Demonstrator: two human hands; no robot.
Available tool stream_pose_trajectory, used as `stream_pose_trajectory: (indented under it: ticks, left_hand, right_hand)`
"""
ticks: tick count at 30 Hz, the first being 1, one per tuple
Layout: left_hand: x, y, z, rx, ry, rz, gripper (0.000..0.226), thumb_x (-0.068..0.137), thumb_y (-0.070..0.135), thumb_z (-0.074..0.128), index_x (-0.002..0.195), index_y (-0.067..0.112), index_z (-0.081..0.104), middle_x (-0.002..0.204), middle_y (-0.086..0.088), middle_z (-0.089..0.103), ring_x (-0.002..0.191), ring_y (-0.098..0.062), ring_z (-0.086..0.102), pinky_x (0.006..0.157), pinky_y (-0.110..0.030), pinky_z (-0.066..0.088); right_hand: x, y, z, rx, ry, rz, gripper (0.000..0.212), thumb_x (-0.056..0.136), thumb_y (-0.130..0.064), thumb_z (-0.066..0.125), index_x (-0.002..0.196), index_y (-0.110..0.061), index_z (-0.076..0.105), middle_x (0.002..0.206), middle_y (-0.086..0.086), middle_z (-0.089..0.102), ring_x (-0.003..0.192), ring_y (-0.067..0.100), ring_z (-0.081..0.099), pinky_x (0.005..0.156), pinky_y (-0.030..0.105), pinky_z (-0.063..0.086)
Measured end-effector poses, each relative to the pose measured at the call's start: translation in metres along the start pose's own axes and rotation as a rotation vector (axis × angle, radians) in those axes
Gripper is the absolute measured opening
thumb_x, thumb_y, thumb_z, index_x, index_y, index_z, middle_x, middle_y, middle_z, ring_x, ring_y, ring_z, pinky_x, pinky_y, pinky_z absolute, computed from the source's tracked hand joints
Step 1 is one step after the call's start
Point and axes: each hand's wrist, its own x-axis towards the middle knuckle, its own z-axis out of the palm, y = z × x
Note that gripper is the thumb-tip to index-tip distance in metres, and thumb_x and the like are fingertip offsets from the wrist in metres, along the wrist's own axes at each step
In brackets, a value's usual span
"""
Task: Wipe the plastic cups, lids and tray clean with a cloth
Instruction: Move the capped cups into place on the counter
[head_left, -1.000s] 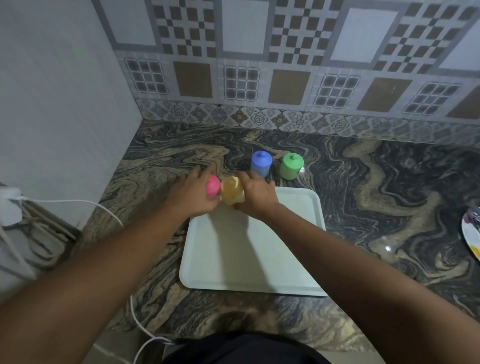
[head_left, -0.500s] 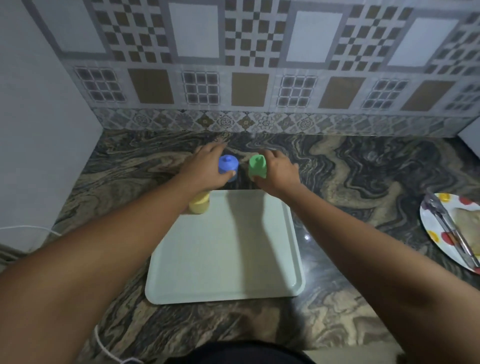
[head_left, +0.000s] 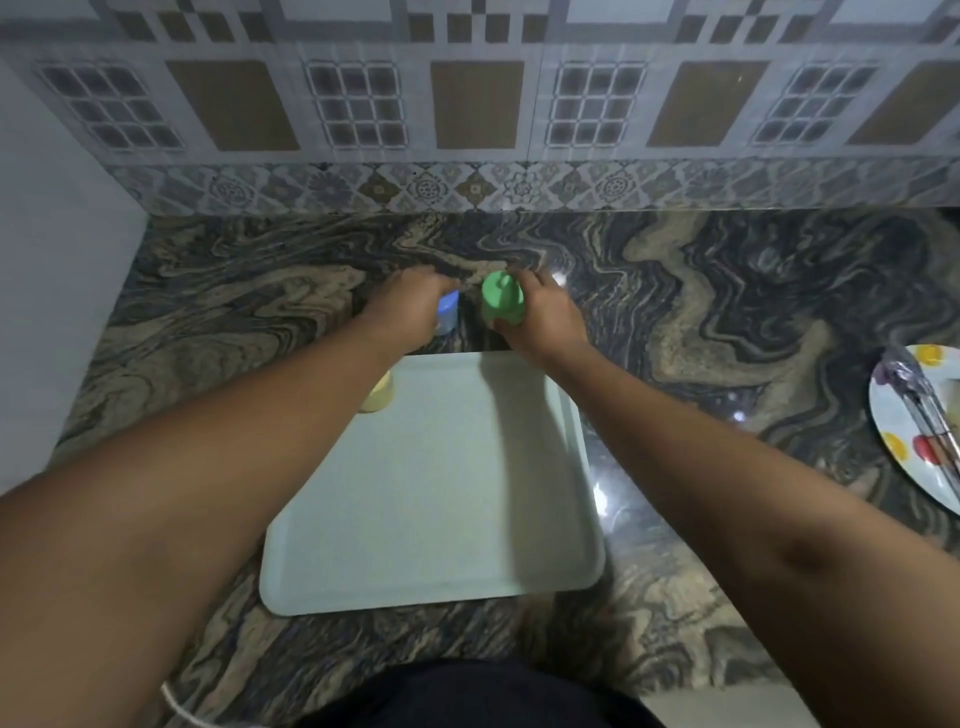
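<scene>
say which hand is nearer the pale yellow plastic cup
Left: left hand, on the blue plastic cup, sits just beyond the yellow cup; right hand holds the green plastic cup farther right.

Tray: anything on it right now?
The tray is bare where visible. A yellow cup stands at its far-left corner; whether on it or beside it, I cannot tell. The left forearm covers that corner, so anything else there is hidden.

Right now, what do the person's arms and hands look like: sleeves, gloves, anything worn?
The left forearm and right forearm are bare to the frame edge, no sleeves showing. The left hand and right hand wear no gloves; no watch, band or ring is visible. The only clothing in view is a dark garment at the bottom edge.
</scene>
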Motion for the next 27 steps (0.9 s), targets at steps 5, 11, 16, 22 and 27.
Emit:
stream_pose_trajectory:
  ticks: [5,11,16,22,27]
  left_hand:
    - [0.002,-0.006,0.008,-0.148,0.043,0.010,0.057,0.081,0.004,0.073,0.136,0.013,0.058,0.135,-0.019,0.053,0.126,-0.038,0.049,0.105,-0.037,0.039]
    - [0.001,-0.005,0.001,-0.214,0.061,0.009,0.054,0.079,0.002,0.071,0.132,0.010,0.061,0.132,-0.022,0.051,0.122,-0.039,0.052,0.106,-0.035,0.038]
    - [-0.017,-0.005,-0.006,-0.264,0.094,0.012,0.057,0.073,0.001,0.069,0.130,0.010,0.063,0.127,-0.021,0.053,0.117,-0.038,0.055,0.103,-0.029,0.037]
    - [-0.061,-0.001,-0.016,-0.203,0.065,0.032,0.059,0.070,0.009,0.072,0.128,0.016,0.063,0.121,-0.019,0.055,0.111,-0.035,0.057,0.097,-0.031,0.043]
    - [-0.089,-0.002,-0.002,-0.143,0.043,-0.004,0.056,0.069,0.023,0.071,0.124,0.029,0.058,0.120,-0.009,0.053,0.102,-0.034,0.061,0.087,-0.043,0.053]
  right_hand:
    - [-0.002,0.004,0.008,0.098,0.040,-0.014,0.067,0.082,-0.033,0.079,0.141,-0.016,0.054,0.135,0.014,0.057,0.116,0.041,0.061,0.093,0.050,0.055]
    - [-0.003,-0.006,0.005,0.127,0.049,-0.003,0.062,0.084,-0.027,0.078,0.140,-0.014,0.054,0.137,0.014,0.056,0.116,0.042,0.060,0.093,0.047,0.054]
    - [-0.018,-0.014,-0.001,0.172,0.109,-0.053,0.060,0.082,-0.029,0.078,0.136,-0.015,0.057,0.131,0.014,0.059,0.115,0.039,0.061,0.092,0.044,0.053]
    - [-0.049,-0.026,-0.003,0.126,0.074,-0.116,0.064,0.080,-0.039,0.077,0.138,-0.024,0.055,0.131,0.007,0.058,0.115,0.033,0.061,0.090,0.042,0.055]
    - [-0.073,-0.021,0.006,0.069,0.052,-0.161,0.064,0.079,-0.038,0.078,0.137,-0.022,0.055,0.129,0.008,0.058,0.109,0.037,0.064,0.084,0.042,0.054]
